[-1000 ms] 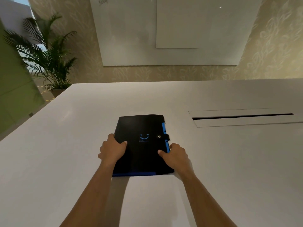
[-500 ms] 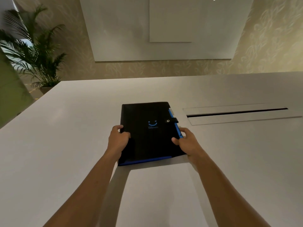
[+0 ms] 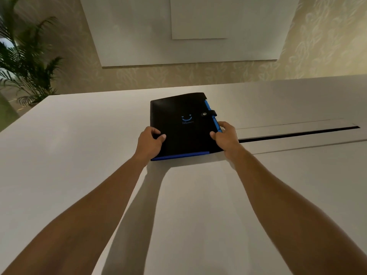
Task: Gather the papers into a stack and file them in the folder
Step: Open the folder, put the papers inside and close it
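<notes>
A black folder (image 3: 184,124) with blue edges and a blue smile mark lies closed on the white table (image 3: 69,147), its snap strap fastened on the right side. My left hand (image 3: 150,142) grips its near left edge, thumb on the cover. On the near right edge, my right hand (image 3: 225,136) holds the folder with fingers around the blue tabs. No loose papers are in view.
A long cable slot (image 3: 297,133) with a grey lid runs across the table right of the folder. A potted palm (image 3: 21,62) stands beyond the table's far left corner. A whiteboard (image 3: 188,30) hangs on the far wall.
The folder has slid away from me across the table, with both hands still on its sides. Both arms have stretched further out.
</notes>
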The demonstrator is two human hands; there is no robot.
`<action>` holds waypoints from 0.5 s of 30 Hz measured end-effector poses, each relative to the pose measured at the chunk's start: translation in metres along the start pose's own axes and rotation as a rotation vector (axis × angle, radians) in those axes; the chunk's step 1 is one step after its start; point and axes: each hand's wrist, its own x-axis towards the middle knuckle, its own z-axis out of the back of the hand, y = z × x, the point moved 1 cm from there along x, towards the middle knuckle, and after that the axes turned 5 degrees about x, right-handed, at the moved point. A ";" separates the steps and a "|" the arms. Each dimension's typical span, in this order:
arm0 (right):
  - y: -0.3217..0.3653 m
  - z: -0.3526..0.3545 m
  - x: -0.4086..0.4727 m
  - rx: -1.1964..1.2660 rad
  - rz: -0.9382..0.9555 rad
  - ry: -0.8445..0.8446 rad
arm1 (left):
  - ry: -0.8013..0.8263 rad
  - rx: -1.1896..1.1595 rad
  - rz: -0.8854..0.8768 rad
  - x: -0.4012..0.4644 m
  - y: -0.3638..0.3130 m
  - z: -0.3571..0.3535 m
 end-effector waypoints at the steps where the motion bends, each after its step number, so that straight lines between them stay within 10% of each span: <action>1: -0.002 -0.002 0.010 -0.025 0.003 -0.011 | -0.005 0.017 -0.006 0.009 0.000 -0.004; 15: -0.026 -0.038 0.111 -0.549 0.247 -0.090 | -0.049 0.228 -0.084 0.123 0.017 -0.055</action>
